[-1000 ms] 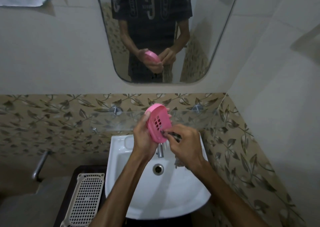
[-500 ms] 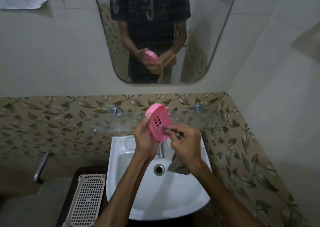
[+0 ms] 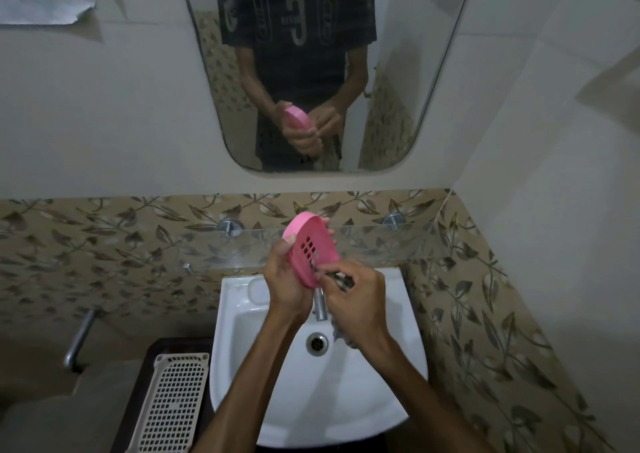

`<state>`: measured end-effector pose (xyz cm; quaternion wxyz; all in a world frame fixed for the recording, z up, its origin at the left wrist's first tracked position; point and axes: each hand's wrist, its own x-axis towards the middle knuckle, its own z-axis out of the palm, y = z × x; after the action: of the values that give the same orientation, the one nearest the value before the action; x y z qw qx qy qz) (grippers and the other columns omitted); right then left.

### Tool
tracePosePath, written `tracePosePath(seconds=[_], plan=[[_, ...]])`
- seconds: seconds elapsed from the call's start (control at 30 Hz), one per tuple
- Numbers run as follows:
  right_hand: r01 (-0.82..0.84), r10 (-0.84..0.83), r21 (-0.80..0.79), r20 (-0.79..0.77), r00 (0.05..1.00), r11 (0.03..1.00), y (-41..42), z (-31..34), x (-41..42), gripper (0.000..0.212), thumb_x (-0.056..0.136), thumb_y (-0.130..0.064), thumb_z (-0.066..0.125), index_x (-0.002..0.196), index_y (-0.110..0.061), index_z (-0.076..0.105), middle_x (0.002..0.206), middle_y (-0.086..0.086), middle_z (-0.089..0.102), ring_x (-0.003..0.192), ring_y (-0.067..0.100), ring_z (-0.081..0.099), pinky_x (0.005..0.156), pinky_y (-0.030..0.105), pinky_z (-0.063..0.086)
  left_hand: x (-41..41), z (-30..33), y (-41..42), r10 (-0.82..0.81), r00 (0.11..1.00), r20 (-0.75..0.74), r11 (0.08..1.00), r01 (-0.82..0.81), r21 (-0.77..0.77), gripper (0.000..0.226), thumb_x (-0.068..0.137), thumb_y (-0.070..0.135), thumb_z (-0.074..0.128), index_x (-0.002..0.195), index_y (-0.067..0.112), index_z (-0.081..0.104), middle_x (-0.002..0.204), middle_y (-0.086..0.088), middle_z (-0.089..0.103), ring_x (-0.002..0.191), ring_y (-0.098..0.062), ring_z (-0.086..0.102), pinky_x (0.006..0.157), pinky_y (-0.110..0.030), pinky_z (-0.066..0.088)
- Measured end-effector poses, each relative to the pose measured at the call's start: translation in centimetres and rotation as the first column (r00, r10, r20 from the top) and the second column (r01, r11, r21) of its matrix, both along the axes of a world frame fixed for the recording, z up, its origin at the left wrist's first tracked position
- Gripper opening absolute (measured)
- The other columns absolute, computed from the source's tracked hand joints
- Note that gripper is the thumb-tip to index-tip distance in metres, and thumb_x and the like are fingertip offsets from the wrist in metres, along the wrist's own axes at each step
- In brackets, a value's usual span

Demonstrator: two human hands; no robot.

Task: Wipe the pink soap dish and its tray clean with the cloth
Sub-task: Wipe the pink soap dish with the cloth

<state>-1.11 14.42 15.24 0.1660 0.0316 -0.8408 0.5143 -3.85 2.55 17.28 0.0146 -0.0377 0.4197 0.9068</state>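
Soap dish: pink oval soap dish with a grid of small drain holes in its middle, held tilted on edge in the centre of the frame, above the back of the basin, its holed face turned toward the camera and the right side.
Left hand: left hand grasps the dish from the left, thumb on the near rim, fingertips showing past the far rim at the upper right.
Right hand: right hand just right of the dish and below it, fingers curled and pinching a dark patterned cloth against the dish's lower edge.
Cloth: mostly hidden inside the right hand; a bit of it hangs below the wrist, over the basin.
Basin: white ceramic wash basin in the lower centre, with a round metal drain in its bowl.
Tap: metal tap at the back of the basin, partly covered by both hands.
Shelf: glass shelf on two metal mounts, running across the leaf-patterned wall tiles right behind the dish.
Mirror: rounded mirror in the upper centre, reflecting a person in a dark printed T-shirt with the pink dish between both hands.
Lower left: cream perforated plastic tray lying on a dark surface just left of the basin; whether it belongs to the soap dish cannot be told.
Far left: metal pipe slanting out from the wall.
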Motion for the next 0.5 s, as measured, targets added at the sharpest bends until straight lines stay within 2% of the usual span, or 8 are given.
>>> tracePosePath(seconds=[0.07,0.13,0.17,0.23,0.3,0.4,0.43,0.5], plan=[[-0.054,0.055,0.032,-0.014,0.998,0.998,0.0,0.1,-0.1,0.021,0.082,-0.005,0.084,0.098,-0.02,0.084,0.094,-0.005,0.08,0.079,0.003,0.073,0.072,0.016,0.061,0.0,0.1,-0.1,-0.007,1.0,0.006,1.0,0.007,0.005,0.085,0.068,0.051,0.077,0.132,-0.004,0.062,0.12,-0.025,0.066,0.111,-0.035,0.06,0.094,-0.044,0.048],[0.005,-0.004,0.059,-0.013,1.0,0.998,0.2,0.1,-0.3,0.02,0.083,-0.006,0.084,0.099,-0.018,0.083,0.095,-0.003,0.08,0.079,0.003,0.072,0.073,0.021,0.063,0.0,0.0,-0.1,-0.01,1.0,-0.005,1.0,0.01,0.018,0.071,0.073,0.047,0.072,0.127,0.001,0.067,0.118,-0.022,0.069,0.109,-0.032,0.062,0.094,-0.044,0.049],[0.021,-0.021,0.032,-0.004,1.0,0.999,0.1,0.1,-0.3,0.02,0.083,-0.005,0.084,0.098,-0.019,0.083,0.095,-0.004,0.08,0.079,0.003,0.072,0.073,0.02,0.062,0.0,0.1,-0.1,-0.004,1.0,-0.005,1.0,0.005,0.027,0.073,0.073,0.047,0.072,0.128,0.0,0.066,0.117,-0.022,0.068,0.108,-0.033,0.061,0.094,-0.044,0.049],[-0.028,0.031,-0.071,0.043,0.999,0.997,-0.2,-0.1,0.3,0.02,0.083,-0.006,0.084,0.095,-0.021,0.083,0.092,-0.01,0.08,0.078,0.003,0.074,0.071,0.017,0.061,0.2,0.4,0.0,0.007,1.0,0.007,0.999,-0.007,0.05,0.098,0.065,0.054,0.078,0.136,-0.009,0.056,0.12,-0.026,0.064,0.111,-0.036,0.058,0.093,-0.044,0.048],[-0.025,0.04,-0.167,0.085,0.996,0.986,-0.2,-0.3,0.5,0.015,0.085,-0.011,0.084,0.096,-0.022,0.084,0.089,-0.012,0.08,0.074,0.006,0.075,0.069,0.022,0.063,0.2,0.5,0.0,0.018,1.0,0.01,0.996,-0.018,0.083,0.111,0.061,0.057,0.082,0.141,-0.013,0.049,0.123,-0.027,0.062,0.114,-0.037,0.056,0.094,-0.044,0.047],[0.13,-0.111,-0.221,0.094,0.989,0.967,0.5,-0.6,0.3,0.015,0.085,-0.02,0.086,0.1,-0.025,0.083,0.098,-0.009,0.075,0.084,0.001,0.072,0.072,0.016,0.059,0.4,0.5,0.2,0.013,1.0,-0.018,0.993,-0.011,0.119,0.11,0.062,0.053,0.083,0.143,-0.012,0.048,0.129,-0.027,0.06,0.118,-0.037,0.054,0.096,-0.045,0.048],[0.156,-0.133,-0.218,0.119,0.984,0.963,0.6,-0.7,0.2,0.015,0.086,-0.024,0.086,0.1,-0.028,0.082,0.1,-0.009,0.072,0.088,0.001,0.07,0.073,0.014,0.057,0.4,0.6,0.3,0.015,1.0,-0.016,0.991,-0.013,0.132,0.111,0.062,0.052,0.083,0.144,-0.013,0.046,0.13,-0.027,0.059,0.119,-0.037,0.053,0.096,-0.045,0.048],[0.158,-0.099,-0.259,0.224,0.969,0.953,0.5,-0.9,0.3,0.012,0.088,-0.029,0.083,0.1,-0.03,0.081,0.1,-0.009,0.076,0.089,0.004,0.071,0.073,0.019,0.058,0.3,0.5,0.4,-0.001,1.0,-0.01,0.99,0.002,0.14,0.111,0.064,0.05,0.082,0.145,-0.015,0.043,0.129,-0.028,0.057,0.12,-0.039,0.05,0.098,-0.049,0.045]])
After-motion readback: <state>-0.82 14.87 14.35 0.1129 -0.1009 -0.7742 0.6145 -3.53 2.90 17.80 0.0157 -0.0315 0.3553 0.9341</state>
